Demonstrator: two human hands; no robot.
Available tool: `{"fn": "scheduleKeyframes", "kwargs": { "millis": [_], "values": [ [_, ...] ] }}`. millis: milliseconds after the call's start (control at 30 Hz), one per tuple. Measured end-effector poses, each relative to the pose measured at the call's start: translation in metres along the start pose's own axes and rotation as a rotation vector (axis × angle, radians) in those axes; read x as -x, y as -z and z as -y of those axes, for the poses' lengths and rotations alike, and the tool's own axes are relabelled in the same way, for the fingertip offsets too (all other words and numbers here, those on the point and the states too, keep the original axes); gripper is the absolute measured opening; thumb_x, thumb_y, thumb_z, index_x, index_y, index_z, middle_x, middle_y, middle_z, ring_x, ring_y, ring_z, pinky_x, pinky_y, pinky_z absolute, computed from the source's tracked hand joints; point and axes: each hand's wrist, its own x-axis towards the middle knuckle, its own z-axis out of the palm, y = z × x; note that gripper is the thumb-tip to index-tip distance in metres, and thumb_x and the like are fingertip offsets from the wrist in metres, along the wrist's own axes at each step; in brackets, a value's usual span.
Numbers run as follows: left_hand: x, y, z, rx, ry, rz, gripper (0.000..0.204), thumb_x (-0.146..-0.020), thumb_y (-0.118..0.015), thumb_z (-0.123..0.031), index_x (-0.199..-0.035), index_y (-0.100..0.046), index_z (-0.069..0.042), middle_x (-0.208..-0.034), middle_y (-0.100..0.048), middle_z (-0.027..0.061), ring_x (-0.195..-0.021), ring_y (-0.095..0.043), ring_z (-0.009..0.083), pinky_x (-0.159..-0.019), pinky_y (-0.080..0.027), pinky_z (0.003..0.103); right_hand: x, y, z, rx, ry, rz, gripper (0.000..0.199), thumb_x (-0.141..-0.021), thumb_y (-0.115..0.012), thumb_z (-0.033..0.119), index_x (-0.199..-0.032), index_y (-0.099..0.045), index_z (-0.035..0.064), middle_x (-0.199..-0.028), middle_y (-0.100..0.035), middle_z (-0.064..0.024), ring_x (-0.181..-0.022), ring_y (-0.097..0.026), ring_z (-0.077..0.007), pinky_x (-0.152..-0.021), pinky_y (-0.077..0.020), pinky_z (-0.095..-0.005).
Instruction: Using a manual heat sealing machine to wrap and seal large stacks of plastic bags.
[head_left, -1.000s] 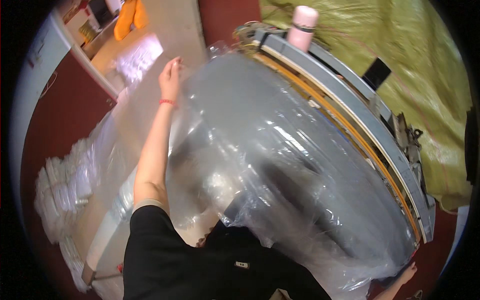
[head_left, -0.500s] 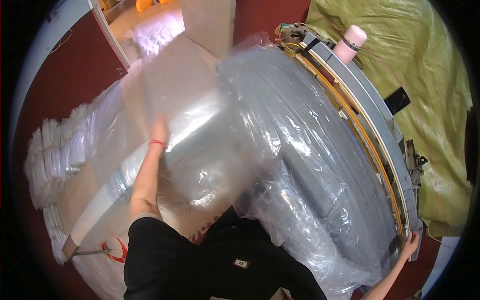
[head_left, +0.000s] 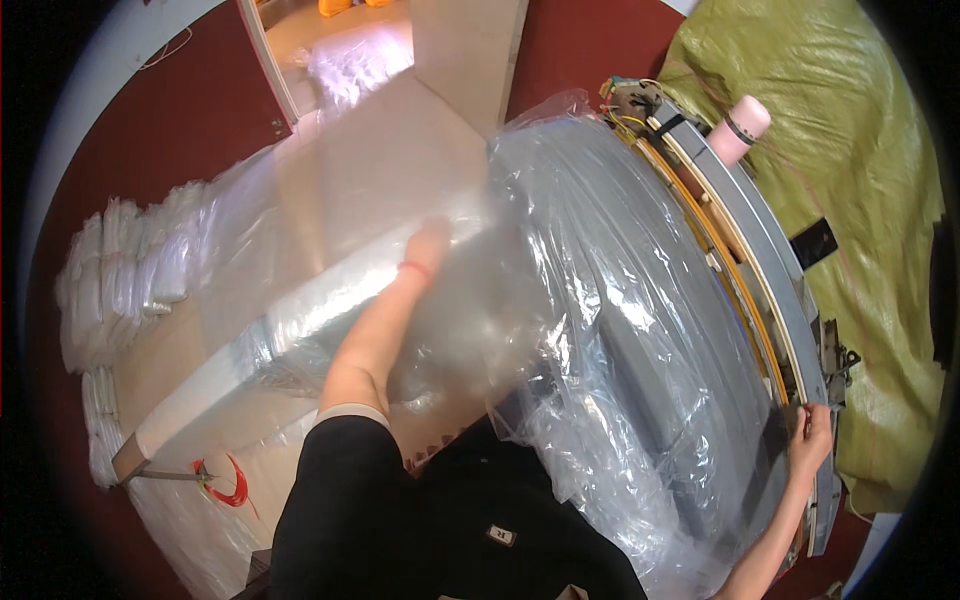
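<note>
A large clear plastic sheet (head_left: 640, 300) spreads over a grey surface in front of me. My left hand (head_left: 428, 243), a red band at its wrist, is over the plastic in the middle; motion blurs its fingers. Beneath and beside that arm a long, pale, film-covered strip (head_left: 330, 295) runs toward the lower left. At the right, my right hand (head_left: 810, 440) has its fingers closed around the near part of a long grey bar (head_left: 765, 215). Alongside this bar runs an orange-yellow strip (head_left: 735, 265), with wires at its far end.
Bundled clear plastic bags (head_left: 125, 260) lie at the far left. Red cord (head_left: 236, 485) is near a metal rod at lower left. A pink bottle (head_left: 740, 130) and a dark phone (head_left: 814, 243) are beyond the bar, by a yellow-green woven sheet (head_left: 880, 300).
My left hand has swept right across the plastic. My right hand has shifted up along the grey bar. The whole view has shifted slightly.
</note>
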Motion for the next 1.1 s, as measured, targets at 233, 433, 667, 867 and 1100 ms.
{"fn": "scheduleKeyframes", "kwargs": {
  "millis": [233, 433, 667, 867, 1100],
  "values": [
    [0.067, 0.066, 0.081, 0.064, 0.382, -0.166, 0.012, -0.078, -0.047, -0.009, -0.085, -0.055, -0.004, -0.084, -0.057, 0.0168, -0.078, -0.055, 0.0346, -0.068, -0.044, 0.041, 0.032, 0.003, -0.023, -0.017, -0.126, 0.039, 0.013, -0.082, -0.053, 0.010, -0.080, -0.050, -0.0023, -0.071, -0.048, -0.0153, -0.061, -0.049, -0.0281, -0.057, -0.0399, -0.0337],
    [0.084, 0.182, 0.153, 0.445, 0.798, -0.986, 0.014, -0.083, -0.052, -0.015, -0.079, -0.050, -0.002, -0.073, -0.048, 0.0043, -0.068, -0.044, 0.0136, -0.071, -0.040, 0.027, 0.009, -0.015, -0.011, -0.176, -0.090, -0.007, 0.011, -0.081, -0.053, 0.008, -0.079, -0.052, -0.0026, -0.067, -0.048, -0.0138, -0.058, -0.047, -0.0248, -0.055, -0.0387, -0.0314],
    [0.008, 0.293, -0.112, 0.662, -0.222, -0.311, 0.009, -0.075, -0.052, 0.004, -0.081, -0.051, -0.002, -0.085, -0.054, 0.0086, -0.072, -0.054, 0.0174, -0.066, -0.044, 0.026, -0.057, -0.018, 0.170, -1.137, -0.025, 0.275, 0.012, -0.073, -0.060, 0.002, -0.085, -0.057, 0.0019, -0.081, -0.055, -0.0016, -0.075, -0.054, -0.0095, -0.068, -0.0431, -0.0204],
    [-0.004, 0.340, -0.235, 0.569, -1.059, -0.324, 0.013, -0.064, -0.057, -0.005, -0.076, -0.057, -0.006, -0.071, -0.057, 0.0055, -0.055, -0.056, 0.0172, -0.044, -0.045, 0.026, -0.038, 0.023, 0.298, -1.642, 0.189, 0.655, 0.044, -0.063, -0.074, 0.012, -0.102, -0.055, 0.0028, -0.100, -0.057, -0.0066, -0.092, -0.053, -0.0141, -0.077, -0.0433, -0.0288],
    [-0.027, 0.326, -0.172, 0.822, -0.381, -0.250, 0.017, -0.069, -0.070, -0.011, -0.076, -0.057, -0.003, -0.064, -0.056, 0.0063, -0.053, -0.053, 0.0122, -0.047, -0.042, 0.023, -0.013, 0.040, 0.233, -1.381, 0.525, 0.869, 0.012, -0.068, -0.066, 0.007, -0.076, -0.062, 0.0005, -0.061, -0.061, -0.0048, -0.052, -0.057, -0.0109, -0.051, -0.0451, -0.0229]
  ]
}}
